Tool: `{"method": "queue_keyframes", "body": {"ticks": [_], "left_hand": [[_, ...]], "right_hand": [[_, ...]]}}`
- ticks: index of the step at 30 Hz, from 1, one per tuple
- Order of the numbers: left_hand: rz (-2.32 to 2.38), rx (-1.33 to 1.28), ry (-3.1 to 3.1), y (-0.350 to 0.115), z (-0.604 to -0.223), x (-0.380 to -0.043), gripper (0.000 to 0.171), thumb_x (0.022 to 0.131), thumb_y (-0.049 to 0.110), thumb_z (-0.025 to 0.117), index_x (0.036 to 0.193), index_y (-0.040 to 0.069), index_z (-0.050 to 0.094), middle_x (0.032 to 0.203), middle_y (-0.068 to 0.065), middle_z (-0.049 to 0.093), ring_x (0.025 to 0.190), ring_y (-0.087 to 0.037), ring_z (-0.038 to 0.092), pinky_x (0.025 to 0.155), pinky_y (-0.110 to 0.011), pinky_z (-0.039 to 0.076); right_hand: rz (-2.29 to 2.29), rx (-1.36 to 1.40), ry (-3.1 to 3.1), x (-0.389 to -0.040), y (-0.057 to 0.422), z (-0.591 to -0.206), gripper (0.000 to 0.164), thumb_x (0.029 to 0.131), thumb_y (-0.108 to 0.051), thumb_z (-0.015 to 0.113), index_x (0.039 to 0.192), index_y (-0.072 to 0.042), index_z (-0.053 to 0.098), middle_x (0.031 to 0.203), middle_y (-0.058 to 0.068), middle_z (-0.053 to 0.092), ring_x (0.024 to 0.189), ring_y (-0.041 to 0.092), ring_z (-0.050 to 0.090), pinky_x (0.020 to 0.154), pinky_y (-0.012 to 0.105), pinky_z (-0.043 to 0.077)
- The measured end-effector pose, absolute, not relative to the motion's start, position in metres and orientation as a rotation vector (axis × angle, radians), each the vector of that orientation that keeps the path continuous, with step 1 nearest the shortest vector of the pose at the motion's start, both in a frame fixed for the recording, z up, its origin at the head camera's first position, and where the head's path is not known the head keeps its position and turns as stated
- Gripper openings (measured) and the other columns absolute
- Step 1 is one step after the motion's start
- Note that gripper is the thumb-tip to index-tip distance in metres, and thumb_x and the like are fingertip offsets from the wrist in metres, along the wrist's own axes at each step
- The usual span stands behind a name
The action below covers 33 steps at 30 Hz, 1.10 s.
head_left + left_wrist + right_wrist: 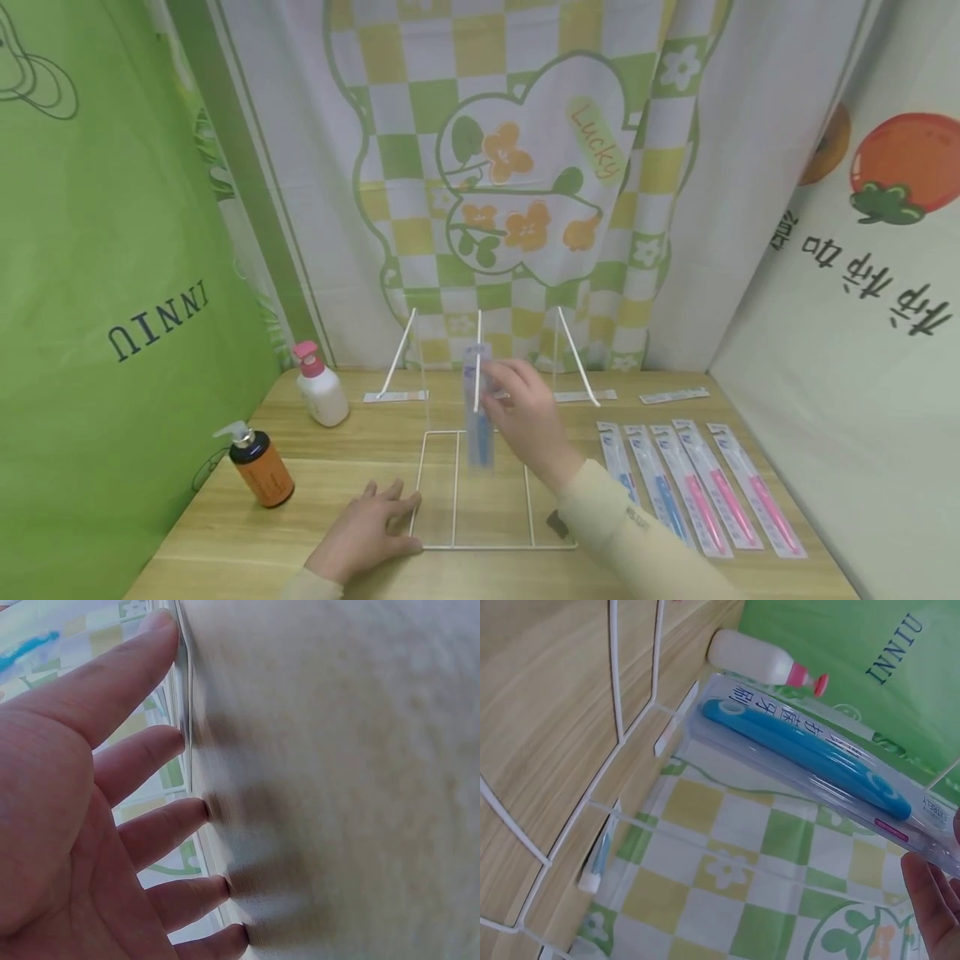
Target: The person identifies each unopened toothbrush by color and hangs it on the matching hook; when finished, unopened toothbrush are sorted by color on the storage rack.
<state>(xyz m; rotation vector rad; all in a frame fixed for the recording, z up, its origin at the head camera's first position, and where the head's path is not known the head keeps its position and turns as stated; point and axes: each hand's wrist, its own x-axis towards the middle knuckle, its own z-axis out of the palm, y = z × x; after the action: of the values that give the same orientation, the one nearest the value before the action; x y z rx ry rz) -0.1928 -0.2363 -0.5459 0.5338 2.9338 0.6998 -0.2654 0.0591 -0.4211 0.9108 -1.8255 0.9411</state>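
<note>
My right hand (532,417) pinches the upper end of a blue toothbrush (802,757) in a clear blister pack. The pack hangs upright against the middle prong (477,379) of a white wire rack (495,547); in the right wrist view its printed card shows behind the blue handle. Whether the prong passes through the pack, I cannot tell. At the rack's front left corner my left hand (367,532) rests on the wooden table with fingers spread. Its thumb and forefinger (146,754) touch the base wire.
Several packaged toothbrushes, blue (663,492) and pink (761,496), lie in a row at the right. Narrow flat strips (673,396) lie along the back. A white pump bottle (324,396) and an orange-labelled bottle (262,473) stand left. A small dark object (558,524) sits by my right forearm.
</note>
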Motion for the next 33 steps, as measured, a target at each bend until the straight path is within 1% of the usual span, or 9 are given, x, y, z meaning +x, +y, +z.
{"method": "queue_keyframes", "body": {"ticks": [6,10,16,23,33], "left_hand": [[0.685,0.543,2.943,-0.237,-0.546,-0.194,0.077,0.081,0.056,0.089,0.144,0.016,0.071,0.156,-0.030,0.054,0.138,-0.076,0.037,0.108,-0.089,0.029],[0.682,0.534,2.939,-0.236,-0.544,-0.193,0.076,0.081,0.056,0.089,0.144,0.016,0.071,0.156,-0.030,0.053,0.137,-0.076,0.037,0.107,-0.089,0.029],[0.683,0.538,2.934,-0.237,-0.545,-0.194,0.076,0.081,0.056,0.089,0.144,0.016,0.071,0.155,-0.030,0.054,0.137,-0.076,0.038,0.107,-0.088,0.030],[0.679,0.540,2.932,-0.237,-0.544,-0.194,0.076,0.081,0.055,0.090,0.144,0.016,0.071,0.156,-0.030,0.054,0.137,-0.075,0.038,0.108,-0.087,0.031],[0.689,0.520,2.905,-0.234,-0.540,-0.194,0.077,0.081,0.054,0.091,0.144,0.015,0.071,0.157,-0.030,0.052,0.138,-0.076,0.036,0.109,-0.087,0.029]], "right_hand": [[0.951,0.889,-1.868,-0.289,0.057,-0.422,0.047,0.083,0.014,0.084,0.126,0.003,0.068,0.116,0.020,0.068,0.093,0.029,0.074,0.075,0.030,0.067],[0.918,0.849,-1.900,-0.305,0.054,-0.421,0.044,0.085,0.012,0.083,0.126,0.003,0.068,0.116,0.019,0.068,0.093,0.028,0.074,0.077,0.029,0.066],[0.908,0.797,-1.948,-0.322,0.051,-0.418,0.042,0.087,0.012,0.082,0.126,0.003,0.068,0.116,0.019,0.068,0.094,0.028,0.073,0.077,0.031,0.067],[0.910,0.735,-2.003,-0.331,0.050,-0.416,0.042,0.090,0.008,0.081,0.128,0.000,0.068,0.120,0.017,0.069,0.097,0.027,0.073,0.081,0.028,0.066],[0.916,0.708,-2.008,-0.336,0.046,-0.418,0.043,0.089,0.007,0.083,0.128,0.000,0.067,0.121,0.017,0.068,0.098,0.027,0.073,0.080,0.033,0.067]]}}
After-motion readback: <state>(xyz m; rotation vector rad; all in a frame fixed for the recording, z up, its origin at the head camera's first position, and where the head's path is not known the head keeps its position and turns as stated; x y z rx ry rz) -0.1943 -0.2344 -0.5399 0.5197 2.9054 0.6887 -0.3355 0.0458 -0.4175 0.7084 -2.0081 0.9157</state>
